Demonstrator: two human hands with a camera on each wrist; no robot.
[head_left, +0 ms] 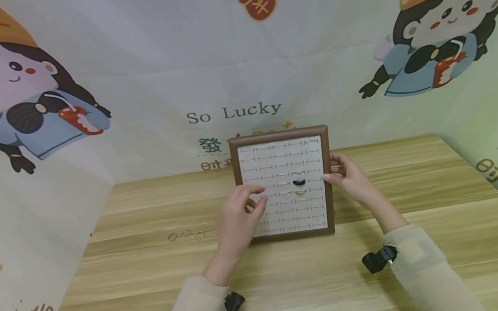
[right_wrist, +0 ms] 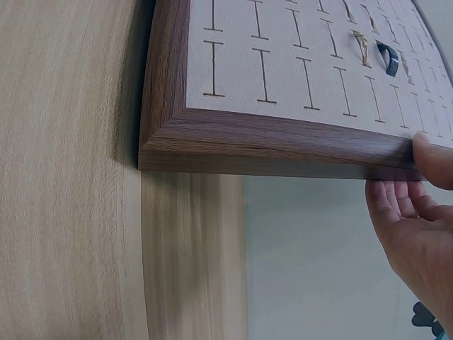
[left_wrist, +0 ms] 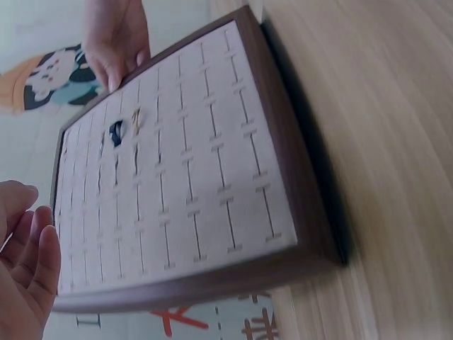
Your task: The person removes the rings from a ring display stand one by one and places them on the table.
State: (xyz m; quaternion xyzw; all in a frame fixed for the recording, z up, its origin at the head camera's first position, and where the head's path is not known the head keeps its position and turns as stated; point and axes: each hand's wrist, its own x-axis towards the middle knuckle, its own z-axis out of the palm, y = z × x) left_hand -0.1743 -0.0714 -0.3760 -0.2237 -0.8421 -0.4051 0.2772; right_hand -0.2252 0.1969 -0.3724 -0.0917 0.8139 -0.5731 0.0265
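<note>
Setting rings seems underway, the right hand [head_left: 349, 178] gripping the board [head_left: 277, 213], the left hand [head_left: 239, 217] loosely parted, seemingly empty; next likely calls for pinching a loose ring [head_left: 173, 241].

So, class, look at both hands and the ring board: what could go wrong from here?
The board stands raised on the table, with the right hand holding one side. It might tip if that hand lets go; I can't see whether anything props it.

The three loose rings lie just left of the left hand, so a careless sweep could scatter them.
</note>
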